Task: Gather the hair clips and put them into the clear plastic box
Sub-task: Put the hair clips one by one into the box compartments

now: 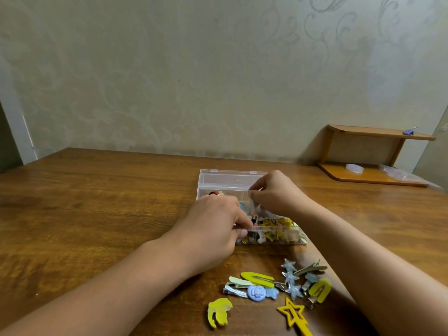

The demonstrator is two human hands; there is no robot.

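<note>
A clear plastic box (pixel 213 190) stands open in the middle of the wooden table, its lid (pixel 230 178) tipped back toward the wall. Several colourful hair clips (pixel 278 229) fill its near part. My left hand (pixel 213 229) grips the box's near rim at the left, fingers pinched on the clear wall. Over the box, my right hand (pixel 276 192) pinches a thin metal clip (pixel 251 190) between thumb and forefinger. Loose clips lie on the table nearer me: a yellow snap clip (pixel 258 278), a blue pumpkin clip (pixel 256 292), blue star clips (pixel 291 277), a yellow star clip (pixel 292 314) and a yellow claw clip (pixel 218 311).
A small wooden shelf unit (pixel 368 156) stands at the table's back right against the wall, with a purple clip (pixel 409 131) on top and clear plastic items (pixel 355 168) on its lower board. The patterned wall runs along the far table edge.
</note>
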